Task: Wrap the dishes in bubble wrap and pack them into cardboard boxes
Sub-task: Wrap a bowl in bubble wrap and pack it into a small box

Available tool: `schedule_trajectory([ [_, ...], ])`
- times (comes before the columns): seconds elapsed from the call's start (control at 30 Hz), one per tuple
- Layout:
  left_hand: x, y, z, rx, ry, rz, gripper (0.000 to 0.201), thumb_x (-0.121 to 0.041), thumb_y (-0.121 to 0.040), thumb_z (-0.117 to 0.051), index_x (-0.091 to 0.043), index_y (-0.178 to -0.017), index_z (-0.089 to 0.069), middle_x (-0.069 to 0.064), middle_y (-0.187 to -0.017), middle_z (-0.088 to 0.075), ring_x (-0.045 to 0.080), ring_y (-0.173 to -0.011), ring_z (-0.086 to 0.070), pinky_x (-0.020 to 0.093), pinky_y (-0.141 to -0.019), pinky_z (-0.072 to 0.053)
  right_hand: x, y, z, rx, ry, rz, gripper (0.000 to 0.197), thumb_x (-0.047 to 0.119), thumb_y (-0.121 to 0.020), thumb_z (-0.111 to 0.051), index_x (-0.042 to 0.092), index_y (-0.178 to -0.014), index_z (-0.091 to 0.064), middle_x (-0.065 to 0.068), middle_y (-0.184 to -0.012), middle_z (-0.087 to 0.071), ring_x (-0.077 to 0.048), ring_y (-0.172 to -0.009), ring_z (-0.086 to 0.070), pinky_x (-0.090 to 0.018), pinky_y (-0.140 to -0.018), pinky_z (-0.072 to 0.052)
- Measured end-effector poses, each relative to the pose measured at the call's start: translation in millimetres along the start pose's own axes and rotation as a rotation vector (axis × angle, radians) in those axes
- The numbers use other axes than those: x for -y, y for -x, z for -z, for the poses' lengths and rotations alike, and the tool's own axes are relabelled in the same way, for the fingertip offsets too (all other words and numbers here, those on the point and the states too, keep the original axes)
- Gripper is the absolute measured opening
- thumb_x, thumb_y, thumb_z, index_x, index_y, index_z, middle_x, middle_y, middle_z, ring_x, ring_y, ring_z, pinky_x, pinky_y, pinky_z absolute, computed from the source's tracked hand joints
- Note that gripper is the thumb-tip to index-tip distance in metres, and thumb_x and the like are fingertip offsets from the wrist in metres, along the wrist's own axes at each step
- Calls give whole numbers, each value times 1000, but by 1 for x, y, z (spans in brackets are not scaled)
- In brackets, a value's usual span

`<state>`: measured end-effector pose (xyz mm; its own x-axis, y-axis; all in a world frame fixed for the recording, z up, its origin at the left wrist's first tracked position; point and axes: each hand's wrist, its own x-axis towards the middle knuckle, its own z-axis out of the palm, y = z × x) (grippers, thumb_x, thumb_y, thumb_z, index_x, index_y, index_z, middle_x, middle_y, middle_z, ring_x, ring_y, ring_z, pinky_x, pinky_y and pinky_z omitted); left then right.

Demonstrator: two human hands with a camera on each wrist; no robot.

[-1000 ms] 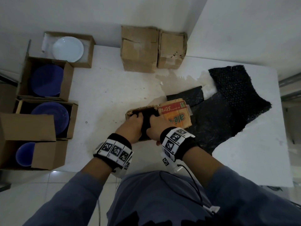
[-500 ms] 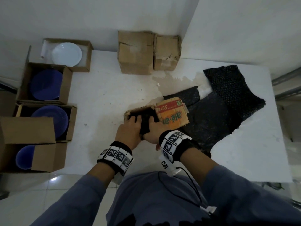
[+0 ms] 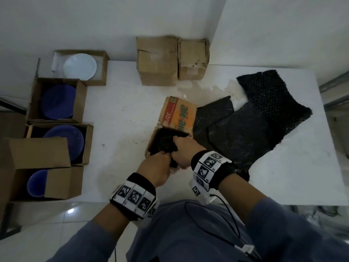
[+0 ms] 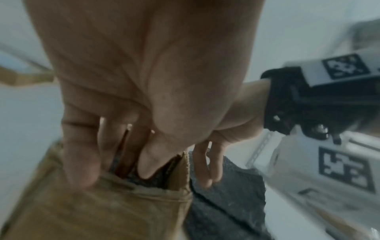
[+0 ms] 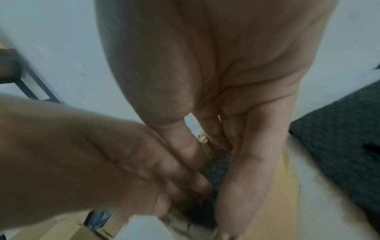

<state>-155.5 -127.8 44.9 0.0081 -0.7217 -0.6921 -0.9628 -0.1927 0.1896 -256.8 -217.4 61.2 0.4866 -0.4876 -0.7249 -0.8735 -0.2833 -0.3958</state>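
Observation:
An orange printed cardboard box lies on the white table, its open mouth facing me. A dish wrapped in black bubble wrap sits in that mouth. My left hand reaches into the near side of the opening, and its fingers and thumb pinch the wrap just inside the brown box wall. My right hand grips the bundle from the right, with wrap showing between its thumb and fingers. The dish itself is hidden by the wrap.
Loose black bubble wrap sheets lie right of the box. Two closed cartons stand at the back wall. Open cartons at the left hold a white plate, blue plates and a blue bowl.
The printed box has turned: its orange side now points away from me and the opening faces me. Both hands stayed on the wrapped bundle, which now sits deeper in the box.

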Motion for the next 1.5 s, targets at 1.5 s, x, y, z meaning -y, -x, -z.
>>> schedule_trajectory([
  [1.5,22,-56,11,-282,32,-71,34,-5,-90,-46,-9,-124,-52,10,-124,-56,30,-115,-53,40,-86,-48,-41,-66,27,-409,-613,-153,42,26,-87,-66,12,-126,-60,-3,-106,-68,-25,-89,-69,-39,-88,-56],
])
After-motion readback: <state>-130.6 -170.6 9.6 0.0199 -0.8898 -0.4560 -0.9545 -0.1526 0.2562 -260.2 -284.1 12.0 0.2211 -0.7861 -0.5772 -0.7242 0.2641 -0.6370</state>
